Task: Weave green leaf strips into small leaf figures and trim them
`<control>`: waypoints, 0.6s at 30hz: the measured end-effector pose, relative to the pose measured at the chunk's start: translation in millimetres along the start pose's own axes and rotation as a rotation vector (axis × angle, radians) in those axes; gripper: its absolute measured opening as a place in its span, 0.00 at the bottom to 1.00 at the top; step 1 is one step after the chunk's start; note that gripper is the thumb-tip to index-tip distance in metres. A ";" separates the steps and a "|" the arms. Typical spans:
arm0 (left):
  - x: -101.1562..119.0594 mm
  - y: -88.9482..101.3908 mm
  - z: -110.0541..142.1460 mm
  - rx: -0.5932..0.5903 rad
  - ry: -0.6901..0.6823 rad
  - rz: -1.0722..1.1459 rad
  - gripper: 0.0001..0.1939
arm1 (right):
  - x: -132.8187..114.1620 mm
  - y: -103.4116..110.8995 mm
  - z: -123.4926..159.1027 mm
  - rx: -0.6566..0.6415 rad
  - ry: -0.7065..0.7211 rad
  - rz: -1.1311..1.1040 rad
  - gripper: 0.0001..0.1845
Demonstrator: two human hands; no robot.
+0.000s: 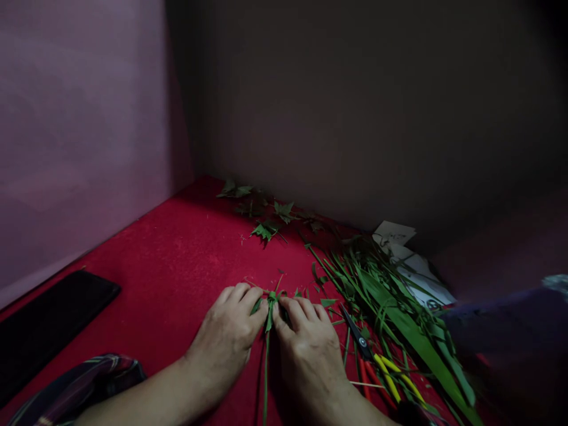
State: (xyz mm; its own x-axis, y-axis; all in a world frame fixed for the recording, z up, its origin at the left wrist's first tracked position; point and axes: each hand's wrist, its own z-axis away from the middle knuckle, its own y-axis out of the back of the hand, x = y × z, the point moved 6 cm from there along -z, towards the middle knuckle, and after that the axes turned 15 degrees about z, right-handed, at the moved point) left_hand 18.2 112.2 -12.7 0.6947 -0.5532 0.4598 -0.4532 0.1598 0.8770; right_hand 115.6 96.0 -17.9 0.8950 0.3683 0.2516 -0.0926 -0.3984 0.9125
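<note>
A knotted green leaf strip [270, 310] with a thin stem hanging toward me sits between my two hands, low over the red surface [177, 248]. My left hand [235, 319] is closed, its thumb and fingers pinching the left side of the strip. From the other side my right hand [306, 331] pinches it in the same way. The thumbs almost meet at the knot. Small green scraps lie just beyond my fingertips. Scissors [364, 343] rest to the right of my right hand, with yellow and red handles near them.
A heap of long green leaves [399, 319] covers the right side. White papers [421, 278] lie behind it. Lobed leaves [264, 231] are strewn along the dark back wall. At the left is a flat black object [57, 319], near the pale wall [80, 130].
</note>
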 end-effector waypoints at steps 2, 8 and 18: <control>1.4 -0.1 0.0 -0.008 0.001 -0.018 0.15 | -1.3 -0.1 -0.4 0.021 0.014 0.008 0.18; 5.4 0.3 -1.6 -0.056 -0.006 -0.078 0.18 | -7.1 -4.4 -0.6 0.077 0.083 0.068 0.14; 8.0 -0.3 -3.8 -0.112 0.020 -0.147 0.19 | -18.8 -8.8 -0.8 0.126 0.153 0.132 0.11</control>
State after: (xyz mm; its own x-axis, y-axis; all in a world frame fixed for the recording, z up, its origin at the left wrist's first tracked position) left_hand 26.0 110.8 -8.7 0.7604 -0.5610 0.3272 -0.2816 0.1692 0.9445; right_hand 99.2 93.2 -30.4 0.8013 0.4252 0.4209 -0.1409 -0.5496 0.8235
